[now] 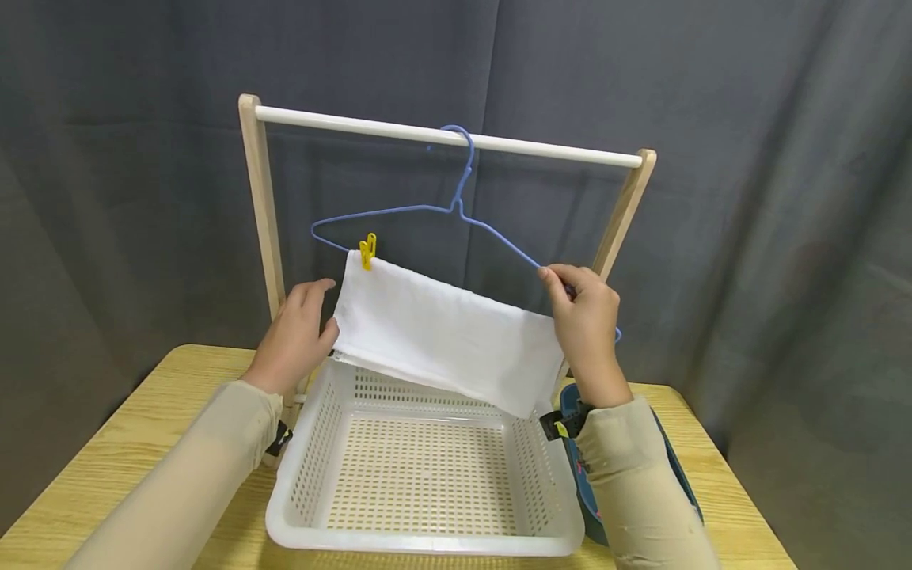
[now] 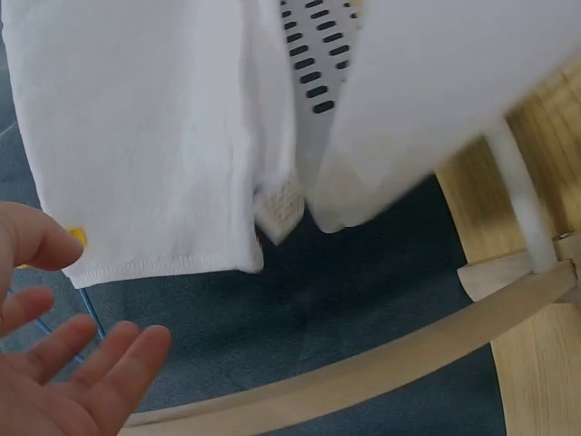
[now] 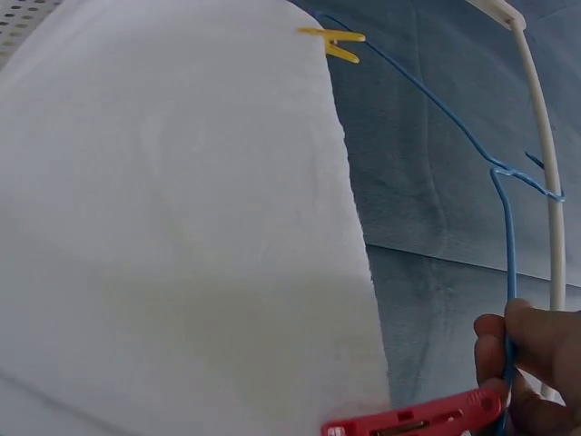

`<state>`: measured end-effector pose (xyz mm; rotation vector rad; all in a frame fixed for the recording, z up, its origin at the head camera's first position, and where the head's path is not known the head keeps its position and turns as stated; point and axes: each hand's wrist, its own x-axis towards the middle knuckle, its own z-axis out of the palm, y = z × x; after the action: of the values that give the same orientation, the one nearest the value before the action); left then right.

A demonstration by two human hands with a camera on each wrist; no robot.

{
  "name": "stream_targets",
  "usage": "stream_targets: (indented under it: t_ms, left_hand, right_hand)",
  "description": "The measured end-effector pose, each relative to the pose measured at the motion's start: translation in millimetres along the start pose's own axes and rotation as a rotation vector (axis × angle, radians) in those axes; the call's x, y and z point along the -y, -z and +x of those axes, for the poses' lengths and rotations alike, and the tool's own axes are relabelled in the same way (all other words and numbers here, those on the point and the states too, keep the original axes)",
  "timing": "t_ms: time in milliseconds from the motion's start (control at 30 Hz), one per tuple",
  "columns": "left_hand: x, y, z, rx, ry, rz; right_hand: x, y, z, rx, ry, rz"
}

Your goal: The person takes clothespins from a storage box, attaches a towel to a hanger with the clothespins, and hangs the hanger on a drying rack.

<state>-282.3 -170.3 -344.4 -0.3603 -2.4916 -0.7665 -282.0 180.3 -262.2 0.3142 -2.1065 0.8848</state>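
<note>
A white cloth (image 1: 445, 340) hangs over the lower bar of a blue wire hanger (image 1: 456, 210) on a wooden rack (image 1: 260, 206), pinned at its 10 o'clock corner by a yellow clothespin (image 1: 367, 250). The right hand (image 1: 587, 332), at the cloth's 3 o'clock edge, pinches the hanger wire together with a red clothespin (image 3: 413, 421). The left hand (image 1: 295, 336), fingers relaxed and spread, touches the cloth's 9 o'clock edge. At 6 o'clock sits a white perforated basket (image 1: 420, 546) on the wooden table (image 1: 142, 427).

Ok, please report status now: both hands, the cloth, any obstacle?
Left hand open beside white cloth. Right hand pinches blue hanger, red clip at fingers. Yellow clip holds one corner. Nothing blocking.
</note>
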Motion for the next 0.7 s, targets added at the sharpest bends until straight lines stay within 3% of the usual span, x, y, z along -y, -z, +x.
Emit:
stream_targets:
  t_ms: [300, 700]
  left_hand:
    - [5.6, -0.8, -17.0, -0.004, -0.064, 0.073]
    - [25.8, 6.3, -38.5, 0.102, -0.081, 0.164]
  right_hand:
    - [-10.3, -0.9, -10.7, 0.035, 0.061, 0.034]
    - [-52.2, 17.0, -32.1, 0.012, 0.396, -0.009]
